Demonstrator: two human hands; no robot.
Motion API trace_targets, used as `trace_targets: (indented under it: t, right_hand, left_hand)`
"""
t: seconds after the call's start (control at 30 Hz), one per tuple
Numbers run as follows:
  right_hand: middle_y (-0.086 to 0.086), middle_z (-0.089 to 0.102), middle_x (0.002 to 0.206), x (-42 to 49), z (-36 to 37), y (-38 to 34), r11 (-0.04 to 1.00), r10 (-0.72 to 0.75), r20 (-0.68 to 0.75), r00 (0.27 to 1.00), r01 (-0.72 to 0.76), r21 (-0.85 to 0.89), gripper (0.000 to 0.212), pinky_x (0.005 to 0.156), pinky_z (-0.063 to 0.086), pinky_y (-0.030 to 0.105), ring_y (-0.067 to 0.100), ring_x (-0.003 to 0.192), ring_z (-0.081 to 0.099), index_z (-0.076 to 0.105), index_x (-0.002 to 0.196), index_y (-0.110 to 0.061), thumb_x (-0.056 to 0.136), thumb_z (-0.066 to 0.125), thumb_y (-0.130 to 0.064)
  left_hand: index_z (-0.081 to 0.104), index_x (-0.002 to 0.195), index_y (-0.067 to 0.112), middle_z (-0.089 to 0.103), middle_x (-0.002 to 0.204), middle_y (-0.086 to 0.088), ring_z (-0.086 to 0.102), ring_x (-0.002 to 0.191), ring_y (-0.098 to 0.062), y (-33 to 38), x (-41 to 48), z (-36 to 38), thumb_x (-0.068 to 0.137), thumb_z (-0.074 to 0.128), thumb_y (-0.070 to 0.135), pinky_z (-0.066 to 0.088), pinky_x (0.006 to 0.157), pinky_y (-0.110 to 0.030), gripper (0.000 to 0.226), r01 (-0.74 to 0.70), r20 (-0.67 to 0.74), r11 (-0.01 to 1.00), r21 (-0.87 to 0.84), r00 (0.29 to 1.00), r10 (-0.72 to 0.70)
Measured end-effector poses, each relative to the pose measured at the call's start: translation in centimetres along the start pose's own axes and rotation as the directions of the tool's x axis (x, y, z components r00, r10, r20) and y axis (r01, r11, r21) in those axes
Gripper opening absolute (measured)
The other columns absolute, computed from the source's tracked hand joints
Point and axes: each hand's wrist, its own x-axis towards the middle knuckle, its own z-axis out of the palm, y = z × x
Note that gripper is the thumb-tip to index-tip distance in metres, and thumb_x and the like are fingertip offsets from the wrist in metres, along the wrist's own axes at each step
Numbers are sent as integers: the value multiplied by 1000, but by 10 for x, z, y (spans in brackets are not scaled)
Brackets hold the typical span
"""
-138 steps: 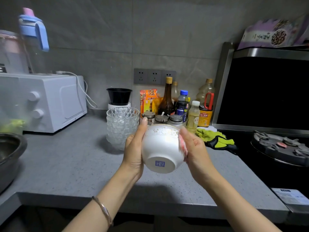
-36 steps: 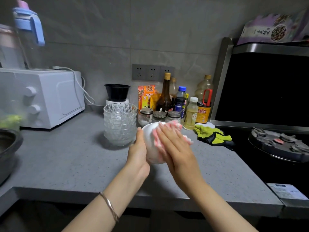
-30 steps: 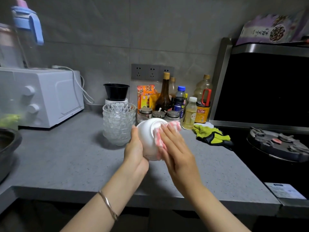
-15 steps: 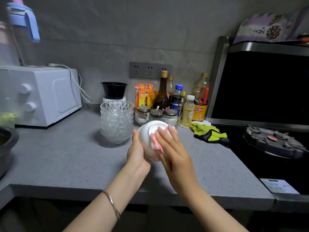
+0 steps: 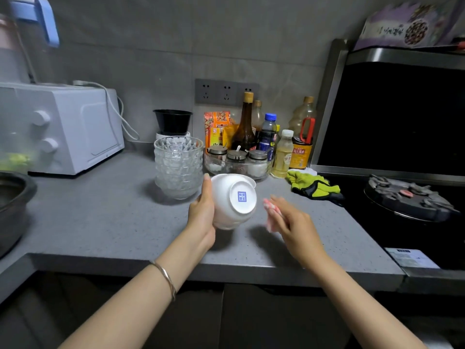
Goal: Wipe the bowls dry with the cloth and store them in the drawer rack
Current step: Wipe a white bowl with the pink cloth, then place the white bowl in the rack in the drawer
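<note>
Step in hand: wiping the bowl [image 5: 232, 201]; left hand [image 5: 202, 214] grips its side over the counter [image 5: 100, 217], base toward camera; right hand [image 5: 293, 224] pinches the cloth [image 5: 269, 210] just beside, not touching. Next, by judgement: stow it in the drawer rack, out of view. Half a second earlier the cloth covered the base; now it is off.

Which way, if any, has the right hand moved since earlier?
Yes: right hand, holding the pink cloth, moved right off the white bowl, toward the green glove.
</note>
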Motion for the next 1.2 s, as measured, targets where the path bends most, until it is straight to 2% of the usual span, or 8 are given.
trace_targets:
  t: [0.07,0.17,0.27,0.4,0.53,0.83,1.03,1.2]
  right_hand:
    - [1,71,101,-10,3,8,997,72,99,992,-69,-37,38,98,44,32,9,114,58,69,81,-19,97,44,-42]
    - [-10,59,123,-21,4,15,982,178,262,949,-155,-106,29,99,40,32,9,119,52,67,110,-21,94,53,-39]
    - [-7,35,150,-25,-5,13,964,259,307,916,-264,-26,54,113,27,32,11,138,33,50,136,-20,89,57,-46]
    - [-8,40,147,-25,-40,-2,956,241,217,946,-270,114,46,110,25,25,8,136,36,49,136,-25,92,54,-39]
    - [-17,52,134,-37,-92,-19,871,261,209,943,-323,371,40,99,36,13,-3,120,47,53,132,-28,94,51,-39]
    - [2,66,119,-119,-196,33,715,426,307,851,-525,462,44,92,49,33,17,109,63,62,122,-24,95,39,-52]
    - [4,65,81,-201,-246,96,576,573,296,764,-632,519,38,69,47,23,14,73,57,66,105,-6,91,56,-40]
    - [1,68,79,-253,-274,148,483,684,241,688,-676,556,43,65,48,19,10,69,60,68,108,-6,86,60,-41]
  left_hand:
    - [61,113,15,70,106,-7,66,95,-23,-2,-2,-5,81,57,63,51,93,-42,58,-16,-4,999,39,1000,16]
    - [63,110,17,70,105,-5,66,96,-23,-4,-7,-9,81,60,60,51,92,-40,53,-28,19,999,47,999,27]
    - [65,107,18,71,102,-3,66,92,-20,-7,-13,-8,83,60,57,52,80,-33,47,-61,65,996,71,996,56]
    - [65,97,21,70,99,-1,64,88,-17,-13,-26,2,84,60,55,49,72,-29,37,-95,121,989,116,989,81]
    - [67,92,22,71,98,1,64,93,-19,-28,-51,31,85,60,53,50,82,-32,32,-124,282,975,185,957,68]
    - [72,104,15,73,98,-12,68,87,-23,-110,-135,126,67,71,63,50,79,-34,61,-164,761,918,362,621,-189]
    - [75,92,12,72,97,-18,66,84,-25,-186,-179,181,65,70,66,50,83,-37,61,-181,809,875,450,496,-314]
    - [71,99,11,73,98,-11,68,87,-21,-254,-201,221,88,52,58,50,80,-27,52,-205,799,831,516,465,-382]
